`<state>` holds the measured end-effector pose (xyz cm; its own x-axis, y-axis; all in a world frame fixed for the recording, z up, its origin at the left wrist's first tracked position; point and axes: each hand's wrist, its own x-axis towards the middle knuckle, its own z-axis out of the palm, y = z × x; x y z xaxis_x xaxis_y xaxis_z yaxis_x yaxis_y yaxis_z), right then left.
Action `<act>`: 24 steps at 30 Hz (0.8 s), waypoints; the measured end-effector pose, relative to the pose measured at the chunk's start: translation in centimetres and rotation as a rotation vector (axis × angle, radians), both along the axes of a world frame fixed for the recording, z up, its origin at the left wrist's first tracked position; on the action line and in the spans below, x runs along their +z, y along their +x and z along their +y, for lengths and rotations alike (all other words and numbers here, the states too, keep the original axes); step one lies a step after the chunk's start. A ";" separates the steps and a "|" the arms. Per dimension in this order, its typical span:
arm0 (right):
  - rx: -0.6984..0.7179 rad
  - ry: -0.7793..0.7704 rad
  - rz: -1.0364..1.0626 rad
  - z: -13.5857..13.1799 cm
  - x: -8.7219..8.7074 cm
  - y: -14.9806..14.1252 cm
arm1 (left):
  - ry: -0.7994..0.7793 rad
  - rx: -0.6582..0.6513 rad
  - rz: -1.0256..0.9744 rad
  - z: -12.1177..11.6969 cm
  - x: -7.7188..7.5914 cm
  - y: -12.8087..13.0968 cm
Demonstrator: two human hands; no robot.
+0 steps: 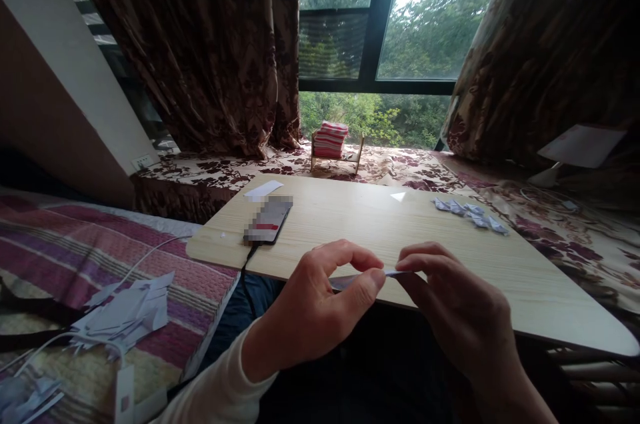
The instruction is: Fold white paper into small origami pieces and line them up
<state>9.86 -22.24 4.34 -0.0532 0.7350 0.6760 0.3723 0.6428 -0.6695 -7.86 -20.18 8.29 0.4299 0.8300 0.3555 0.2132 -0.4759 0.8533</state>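
Both hands meet over the near edge of the wooden table (345, 211), pinching one small piece of white paper (391, 273) between them. My left hand (325, 307) has its thumb and index finger closed on the paper's left part, and some of the paper shows below its fingers. On the paper's right end, my right hand (457, 307) is closed with thumb and fingertips. Whether the paper is folded is hard to make out. Several small folded paper pieces (470, 214) lie on the table's right side, and a white paper triangle (398, 197) sits near the far edge.
A dark device with a cable (270, 221) and a white paper strip (264, 191) lie on the table's left. Loose paper strips (133, 311) pile on the striped bed (200, 277) beside a power strip (125, 394). Behind stand a small rack (357, 157) of red-striped cloths and a lamp (583, 144).
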 end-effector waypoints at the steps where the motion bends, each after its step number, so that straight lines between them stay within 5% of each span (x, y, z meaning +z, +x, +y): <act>1: 0.013 -0.011 0.017 0.1 0.1 0.0 | -0.006 -0.007 0.003 0.0 0.1 0.0; 24: 0.033 -0.141 0.083 0.7 0.1 -0.1 | 0.410 0.161 0.065 0.4 -0.9 0.9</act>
<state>9.73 -21.51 4.42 -0.0272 0.8215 0.5696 0.2925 0.5514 -0.7813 -6.92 -19.75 7.42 0.3392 0.6840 0.6459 0.3596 -0.7287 0.5828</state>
